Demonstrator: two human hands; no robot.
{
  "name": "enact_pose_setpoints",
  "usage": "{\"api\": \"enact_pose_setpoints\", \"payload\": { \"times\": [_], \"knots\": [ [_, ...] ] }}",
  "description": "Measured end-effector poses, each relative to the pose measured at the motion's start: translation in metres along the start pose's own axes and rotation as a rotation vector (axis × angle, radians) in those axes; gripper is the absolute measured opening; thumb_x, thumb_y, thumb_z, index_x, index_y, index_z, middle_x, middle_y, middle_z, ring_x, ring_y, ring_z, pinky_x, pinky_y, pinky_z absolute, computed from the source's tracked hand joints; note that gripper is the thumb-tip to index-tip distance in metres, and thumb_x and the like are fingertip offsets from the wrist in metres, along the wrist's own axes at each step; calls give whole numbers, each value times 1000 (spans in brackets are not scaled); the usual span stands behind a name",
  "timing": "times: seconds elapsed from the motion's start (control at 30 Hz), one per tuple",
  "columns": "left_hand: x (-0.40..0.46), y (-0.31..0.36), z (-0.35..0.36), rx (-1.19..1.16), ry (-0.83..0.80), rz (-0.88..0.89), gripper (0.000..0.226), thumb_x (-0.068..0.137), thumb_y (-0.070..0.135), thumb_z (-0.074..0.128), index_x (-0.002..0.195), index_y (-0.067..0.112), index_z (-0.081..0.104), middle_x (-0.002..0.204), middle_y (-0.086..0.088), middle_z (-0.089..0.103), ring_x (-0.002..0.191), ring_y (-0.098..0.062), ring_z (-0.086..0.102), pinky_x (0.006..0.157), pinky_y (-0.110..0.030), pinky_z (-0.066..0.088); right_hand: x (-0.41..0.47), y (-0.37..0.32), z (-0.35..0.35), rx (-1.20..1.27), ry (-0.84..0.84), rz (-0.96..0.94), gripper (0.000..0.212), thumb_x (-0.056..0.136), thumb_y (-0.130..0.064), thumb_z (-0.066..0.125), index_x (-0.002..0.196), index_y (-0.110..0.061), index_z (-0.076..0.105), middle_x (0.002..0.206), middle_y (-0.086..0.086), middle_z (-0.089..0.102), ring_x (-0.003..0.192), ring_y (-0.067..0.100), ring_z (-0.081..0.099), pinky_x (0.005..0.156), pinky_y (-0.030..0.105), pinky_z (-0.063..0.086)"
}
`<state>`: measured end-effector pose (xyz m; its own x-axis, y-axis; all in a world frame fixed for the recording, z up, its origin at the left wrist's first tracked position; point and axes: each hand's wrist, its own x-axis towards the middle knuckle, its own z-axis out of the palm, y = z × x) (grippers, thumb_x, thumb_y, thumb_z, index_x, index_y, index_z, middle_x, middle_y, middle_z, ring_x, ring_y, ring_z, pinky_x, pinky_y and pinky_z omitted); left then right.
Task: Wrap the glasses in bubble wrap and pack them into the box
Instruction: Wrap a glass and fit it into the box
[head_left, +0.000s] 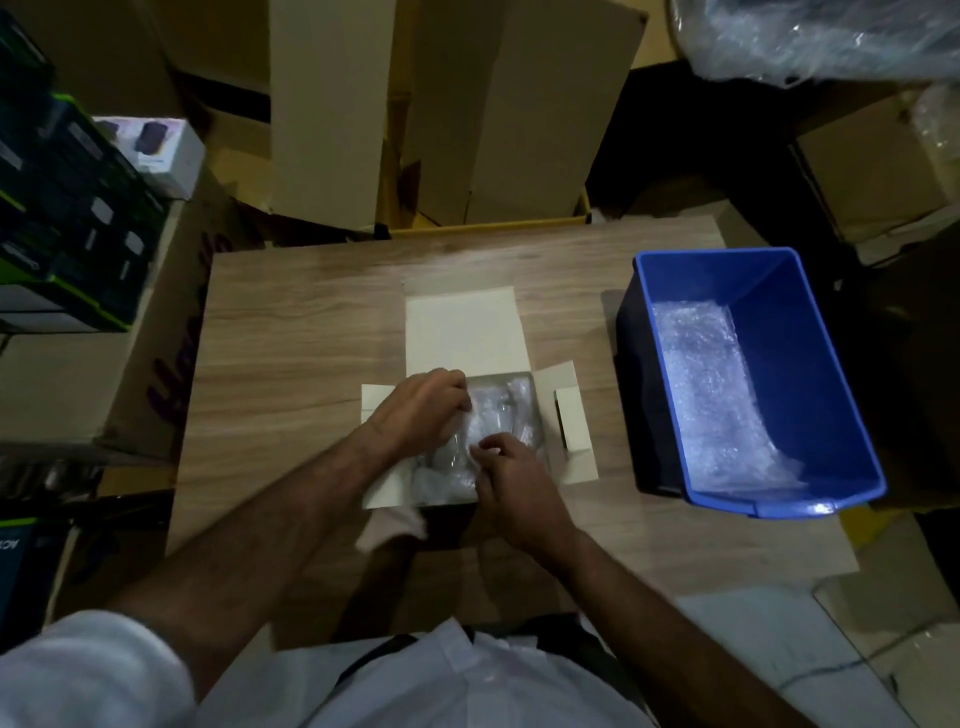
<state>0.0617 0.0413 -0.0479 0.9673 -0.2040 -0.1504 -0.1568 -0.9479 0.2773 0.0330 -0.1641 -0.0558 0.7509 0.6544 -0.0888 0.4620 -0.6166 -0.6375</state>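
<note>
A small white cardboard box (462, 332) lies open in the middle of the wooden table, its lid and side flaps folded out. Inside it sit glasses wrapped in clear bubble wrap (506, 410). My left hand (421, 410) is over the box's left part, fingers curled on the bubble wrap. My right hand (511, 478) is at the box's near edge, fingers pinching the same wrapped bundle. The hands hide much of the box's inside, and how many glasses are there cannot be told.
A blue plastic bin (810, 374) with loose bubble wrap (711, 395) in it stands on the table's right side. Cardboard boxes (467, 104) crowd the far edge, and stacked product boxes (78, 208) stand at the left. The wooden table (291, 353) is bare at left.
</note>
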Motion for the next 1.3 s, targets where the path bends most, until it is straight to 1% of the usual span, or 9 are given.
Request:
{"api": "enact_pose_setpoints", "payload": {
  "times": [0.13,0.33,0.43,0.5,0.7,0.83,0.93,1.1,1.3],
  "knots": [
    [-6,6,-10,74,-65,59,42,88,43,44,92,18,77,102,-1,66,87,-23,62,73,-38,53,8,3,0,-41,-20,17,26,95,-9,65,120,-12,71,122,8,66,100,18,66,92,32,56],
    [-15,7,-13,197,-105,120,59,86,50,31,119,20,69,117,-5,62,98,-26,60,80,-41,50,9,7,1,-179,25,52,18,95,-24,68,111,-24,77,100,4,67,81,15,63,74,26,50],
    [-16,6,-16,266,-130,130,59,85,54,31,123,23,65,117,-4,59,101,-25,58,84,-41,48,8,7,-1,-232,-1,12,19,95,-29,66,110,-23,76,100,4,68,83,16,63,75,26,48],
    [-16,6,-17,296,-149,124,59,86,59,36,127,26,62,118,-5,57,105,-25,56,88,-41,46,8,7,0,-254,-14,-2,19,96,-30,64,108,-22,75,99,4,69,84,15,64,77,29,53],
    [-16,7,-18,362,-183,98,58,92,64,45,139,31,51,128,-8,50,113,-28,48,95,-41,38,10,2,6,-297,29,9,20,96,-27,58,96,-16,74,85,5,69,67,18,60,64,35,55],
    [-17,8,-20,389,-224,57,61,93,64,46,143,29,46,134,-10,47,119,-29,47,98,-42,37,12,1,9,-300,30,48,18,96,-27,59,94,-17,75,84,3,70,67,15,62,67,33,56],
    [-15,10,-18,353,-241,7,63,90,65,53,139,25,49,133,-7,49,119,-28,48,98,-42,38,10,-1,11,-292,56,71,17,95,-29,64,103,-19,74,93,2,71,73,14,63,69,31,56],
    [-13,11,-18,240,-244,-86,65,82,64,67,133,28,50,131,-4,52,119,-27,50,99,-42,39,9,-3,14,-271,34,37,42,95,-28,67,136,-26,61,107,6,68,81,19,64,70,32,54],
    [-13,14,-17,266,-242,-126,66,78,60,73,134,32,50,131,-6,51,121,-28,47,100,-41,37,14,-3,10,-406,-101,17,49,98,-30,56,145,-19,47,109,9,67,88,26,66,77,38,55]
  ]
}}
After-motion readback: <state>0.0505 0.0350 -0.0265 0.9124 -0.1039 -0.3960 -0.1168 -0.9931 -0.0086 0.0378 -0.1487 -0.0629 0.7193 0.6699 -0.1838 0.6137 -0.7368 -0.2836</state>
